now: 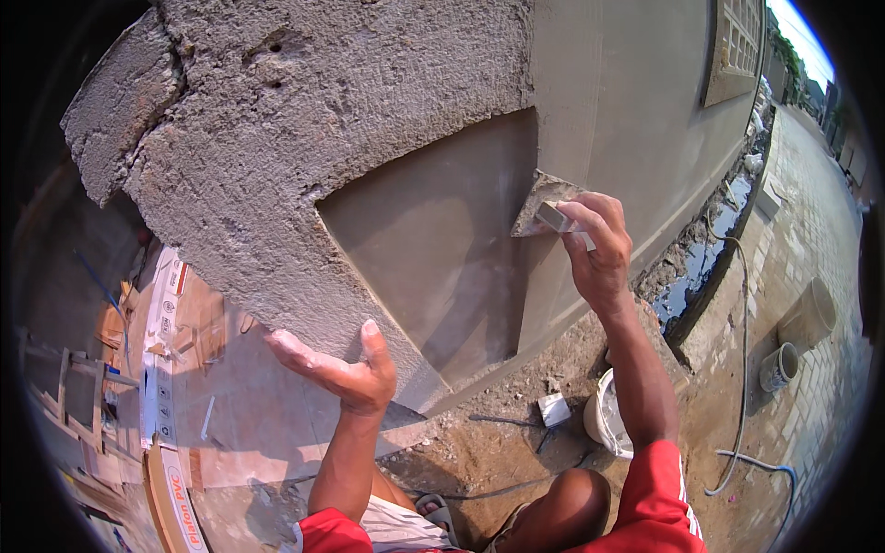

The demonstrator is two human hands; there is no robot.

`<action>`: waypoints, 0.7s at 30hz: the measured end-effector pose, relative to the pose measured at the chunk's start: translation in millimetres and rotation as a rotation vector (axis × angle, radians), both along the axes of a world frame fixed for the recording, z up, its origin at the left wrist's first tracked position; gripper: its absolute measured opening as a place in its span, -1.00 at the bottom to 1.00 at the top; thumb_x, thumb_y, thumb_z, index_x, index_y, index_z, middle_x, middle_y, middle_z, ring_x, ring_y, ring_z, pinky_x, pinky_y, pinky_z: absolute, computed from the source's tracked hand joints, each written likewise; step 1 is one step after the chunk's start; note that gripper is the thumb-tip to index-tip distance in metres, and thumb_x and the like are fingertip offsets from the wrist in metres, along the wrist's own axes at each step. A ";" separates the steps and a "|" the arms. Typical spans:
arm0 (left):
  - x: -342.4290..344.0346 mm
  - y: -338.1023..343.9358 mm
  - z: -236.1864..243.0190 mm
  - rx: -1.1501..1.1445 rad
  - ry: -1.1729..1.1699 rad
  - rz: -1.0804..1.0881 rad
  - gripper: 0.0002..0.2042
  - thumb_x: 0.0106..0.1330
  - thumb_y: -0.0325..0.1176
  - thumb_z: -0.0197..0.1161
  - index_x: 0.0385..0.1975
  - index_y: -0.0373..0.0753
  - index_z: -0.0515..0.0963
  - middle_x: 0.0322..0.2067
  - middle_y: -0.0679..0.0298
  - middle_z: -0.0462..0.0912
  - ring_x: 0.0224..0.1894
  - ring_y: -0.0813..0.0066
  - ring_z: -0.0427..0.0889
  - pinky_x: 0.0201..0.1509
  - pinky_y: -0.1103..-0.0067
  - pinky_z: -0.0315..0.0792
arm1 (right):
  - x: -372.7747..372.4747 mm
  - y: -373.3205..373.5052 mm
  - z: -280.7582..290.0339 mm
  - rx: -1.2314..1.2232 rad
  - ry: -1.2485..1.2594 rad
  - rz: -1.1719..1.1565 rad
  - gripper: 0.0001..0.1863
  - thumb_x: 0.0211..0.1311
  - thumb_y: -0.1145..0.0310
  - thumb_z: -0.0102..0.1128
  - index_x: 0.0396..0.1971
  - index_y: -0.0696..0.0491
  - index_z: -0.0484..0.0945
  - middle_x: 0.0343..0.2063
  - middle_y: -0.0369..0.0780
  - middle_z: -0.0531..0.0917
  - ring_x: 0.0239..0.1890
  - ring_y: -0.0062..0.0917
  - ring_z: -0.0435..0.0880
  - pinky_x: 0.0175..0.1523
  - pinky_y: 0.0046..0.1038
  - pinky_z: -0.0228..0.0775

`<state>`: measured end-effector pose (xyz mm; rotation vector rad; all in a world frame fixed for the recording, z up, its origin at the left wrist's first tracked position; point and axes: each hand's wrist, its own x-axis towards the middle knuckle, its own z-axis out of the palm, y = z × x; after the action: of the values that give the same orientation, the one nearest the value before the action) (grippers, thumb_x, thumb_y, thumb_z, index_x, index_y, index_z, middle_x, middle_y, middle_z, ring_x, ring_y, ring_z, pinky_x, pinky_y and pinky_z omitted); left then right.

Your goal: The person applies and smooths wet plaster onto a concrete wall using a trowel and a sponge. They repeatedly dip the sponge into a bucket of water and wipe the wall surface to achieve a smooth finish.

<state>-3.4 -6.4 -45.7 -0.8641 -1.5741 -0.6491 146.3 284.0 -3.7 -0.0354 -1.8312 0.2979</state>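
Head view: right of centre, a small flat float (532, 202) is pinched by its block handle (553, 217) in the right hand (601, 244), over the right edge of the recess (433, 221). At lower left of centre, the left hand (358, 378) is spread near the rough wall (267, 184).

The trowel (537, 203) is before the wall (631, 111), right of centre. The window (740, 37) is at upper right. Two buckets (779, 369) are at lower right.
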 end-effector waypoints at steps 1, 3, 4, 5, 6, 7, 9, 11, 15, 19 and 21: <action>2.6 1.8 0.5 -0.004 -0.011 0.005 -0.07 0.20 -0.41 0.18 0.39 -0.34 -0.42 0.37 -0.29 -0.29 0.41 -0.30 -0.22 0.40 -0.03 -0.27 | 1.6 3.1 -8.5 -0.047 0.008 -0.017 -0.52 -0.13 0.70 0.24 -0.12 0.00 0.57 -0.23 -0.17 0.56 -0.12 -0.29 0.52 -0.08 -0.35 0.41; 3.9 2.6 -0.5 -0.007 -0.025 0.001 -0.06 0.19 -0.41 0.18 0.39 -0.32 -0.42 0.37 -0.30 -0.28 0.41 -0.30 -0.22 0.40 -0.03 -0.27 | 8.7 5.1 -27.0 -0.143 0.023 -0.053 -0.53 -0.11 0.69 0.24 -0.10 0.03 0.57 -0.23 -0.14 0.56 -0.13 -0.28 0.53 -0.10 -0.36 0.42; 3.3 1.9 -0.5 -0.005 -0.024 -0.003 -0.06 0.19 -0.42 0.18 0.39 -0.32 -0.42 0.37 -0.31 -0.28 0.41 -0.31 -0.23 0.40 -0.03 -0.27 | 11.7 1.3 -30.1 -0.181 0.052 -0.051 -0.54 -0.10 0.69 0.24 -0.10 0.04 0.57 -0.24 -0.13 0.56 -0.15 -0.28 0.53 -0.11 -0.37 0.42; 2.3 1.2 -1.0 -0.002 -0.024 -0.009 -0.06 0.19 -0.42 0.18 0.39 -0.31 -0.42 0.36 -0.31 -0.28 0.41 -0.31 -0.23 0.40 -0.03 -0.27 | 15.0 -3.0 -32.9 -0.217 0.081 -0.050 -0.54 -0.09 0.69 0.24 -0.09 0.06 0.56 -0.24 -0.12 0.56 -0.17 -0.27 0.54 -0.12 -0.37 0.42; 0.2 0.6 -2.8 0.012 -0.022 -0.011 -0.07 0.20 -0.35 0.17 0.39 -0.33 -0.40 0.36 -0.30 -0.25 0.40 -0.33 -0.20 0.38 -0.06 -0.24 | 17.9 -7.4 -34.7 -0.253 0.110 -0.051 -0.55 -0.08 0.68 0.24 -0.09 0.08 0.56 -0.25 -0.10 0.57 -0.18 -0.27 0.54 -0.13 -0.38 0.42; -2.4 0.4 -6.9 0.028 -0.025 -0.014 -0.08 0.22 -0.29 0.17 0.39 -0.35 -0.37 0.36 -0.30 -0.22 0.39 -0.34 -0.18 0.36 -0.09 -0.21 | 20.8 -15.1 -31.0 -0.212 0.129 -0.075 -0.54 -0.10 0.68 0.25 -0.08 0.13 0.54 -0.27 -0.11 0.57 -0.26 -0.27 0.54 -0.14 -0.37 0.42; -2.0 -0.5 -9.5 0.050 -0.069 -0.010 -0.11 0.24 -0.22 0.16 0.39 -0.39 -0.31 0.34 -0.31 -0.17 0.37 -0.36 -0.14 0.33 -0.12 -0.16 | 30.8 -33.8 -16.9 -0.023 0.057 -0.184 -0.51 -0.13 0.69 0.25 -0.07 0.13 0.54 -0.28 -0.13 0.57 -0.28 -0.29 0.54 -0.15 -0.35 0.41; 5.1 2.7 -6.5 0.068 -0.147 0.000 -0.14 0.24 -0.20 0.16 0.38 -0.42 -0.24 0.32 -0.34 -0.14 0.36 -0.37 -0.11 0.32 -0.13 -0.13 | 35.3 -45.0 -1.3 0.212 0.012 -0.246 -0.44 -0.20 0.68 0.26 -0.03 0.11 0.53 -0.27 -0.18 0.56 -0.29 -0.35 0.51 -0.18 -0.34 0.35; 1.2 1.2 -6.1 0.079 -0.138 -0.033 -0.18 0.24 -0.19 0.16 0.36 -0.45 -0.13 0.29 -0.37 -0.08 0.33 -0.38 -0.01 0.29 -0.11 -0.03 | 48.3 -73.6 36.8 0.463 -0.330 -0.413 -0.43 -0.20 0.58 0.30 -0.01 0.08 0.53 -0.22 -0.22 0.51 -0.30 -0.43 0.45 -0.24 -0.38 0.21; 8.9 3.7 2.0 0.103 -0.178 -0.046 -0.23 0.25 -0.17 0.16 0.33 -0.45 -0.05 0.26 -0.38 -0.02 0.30 -0.38 0.08 0.27 -0.08 0.06 | 49.9 -95.0 75.1 0.661 -0.548 -0.549 -0.51 -0.05 0.45 0.22 -0.01 0.17 0.49 -0.28 -0.25 0.44 -0.31 -0.48 0.39 -0.26 -0.43 0.15; 10.1 4.7 5.4 0.122 -0.176 -0.073 -0.25 0.25 -0.17 0.16 0.32 -0.45 -0.01 0.26 -0.36 0.01 0.28 -0.37 0.10 0.26 -0.08 0.08 | 43.1 -98.8 87.2 0.709 -0.601 -0.579 -0.52 -0.03 0.46 0.20 -0.01 0.18 0.49 -0.31 -0.26 0.42 -0.30 -0.49 0.39 -0.26 -0.43 0.15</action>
<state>6.8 -1.7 -40.3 -0.7927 -1.6464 -0.8844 189.4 185.2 83.5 -0.1712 -2.3179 -0.8536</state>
